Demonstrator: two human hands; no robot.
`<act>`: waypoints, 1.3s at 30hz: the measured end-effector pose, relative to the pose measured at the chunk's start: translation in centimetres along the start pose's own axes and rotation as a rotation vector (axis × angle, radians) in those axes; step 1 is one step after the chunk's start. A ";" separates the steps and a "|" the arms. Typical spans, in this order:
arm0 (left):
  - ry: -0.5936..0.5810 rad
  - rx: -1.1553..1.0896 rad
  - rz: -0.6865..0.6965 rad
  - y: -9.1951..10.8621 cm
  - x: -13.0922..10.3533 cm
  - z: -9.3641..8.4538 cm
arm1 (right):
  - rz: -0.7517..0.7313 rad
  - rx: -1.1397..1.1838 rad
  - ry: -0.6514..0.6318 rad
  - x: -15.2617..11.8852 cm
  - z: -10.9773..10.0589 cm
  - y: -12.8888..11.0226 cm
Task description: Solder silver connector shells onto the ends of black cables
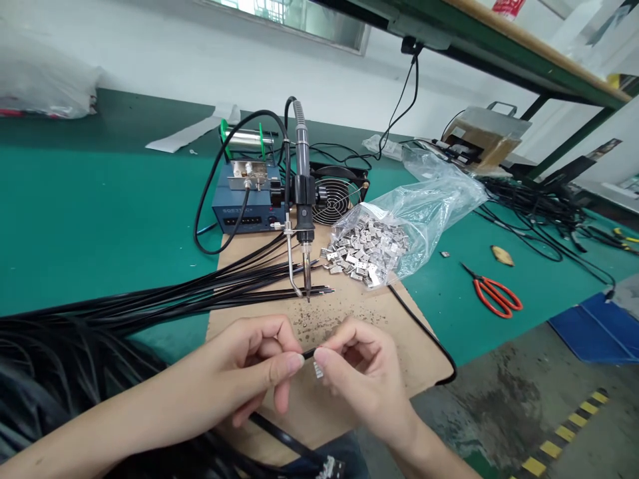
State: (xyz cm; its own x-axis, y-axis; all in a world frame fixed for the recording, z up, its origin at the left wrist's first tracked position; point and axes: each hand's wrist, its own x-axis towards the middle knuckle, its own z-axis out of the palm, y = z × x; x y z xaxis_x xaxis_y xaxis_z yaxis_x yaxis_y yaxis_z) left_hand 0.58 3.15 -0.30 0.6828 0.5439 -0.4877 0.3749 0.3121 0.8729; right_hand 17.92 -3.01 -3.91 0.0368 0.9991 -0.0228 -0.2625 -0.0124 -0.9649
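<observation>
Above the brown board (279,439), both hands meet around a short stretch of black cable (309,354). My left hand (259,372) pinches this cable between thumb and forefinger, its other fingers curled loosely. At the cable's right end, my right hand (367,379) is closed, and a small silver USB connector (318,370) peeks out under its thumb. The fingers hide most of that connector and where it meets the cable. Just beyond the hands, a soldering iron (306,266) stands tip down in a holder, with a thin bent metal tube beside its tip.
A blue soldering station (244,199) with a solder spool (249,138) stands behind. Metal connectors (367,253) spill from a clear bag (434,206). Black cables (164,299) lie left; red-handled scissors (499,296) lie right. A fan (332,199) sits behind the iron.
</observation>
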 end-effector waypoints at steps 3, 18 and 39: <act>0.020 -0.011 0.004 -0.2 0.0 -0.1 | -0.111 0.058 0.108 0.2 -0.5 0.0; 0.041 0.020 0.028 -0.2 -0.2 -0.1 | 0.156 -0.044 -0.069 0.3 0.1 -0.7; -0.025 0.020 0.020 0.1 -0.5 -0.5 | -0.166 -0.082 0.114 -0.8 1.9 0.6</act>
State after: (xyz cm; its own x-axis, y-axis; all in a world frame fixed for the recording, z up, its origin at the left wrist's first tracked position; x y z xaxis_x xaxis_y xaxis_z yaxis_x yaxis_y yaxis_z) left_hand -0.06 3.34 0.00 0.7058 0.5301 -0.4700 0.3734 0.2855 0.8827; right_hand 15.85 -3.73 -3.99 0.1829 0.9766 0.1134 -0.1646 0.1442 -0.9758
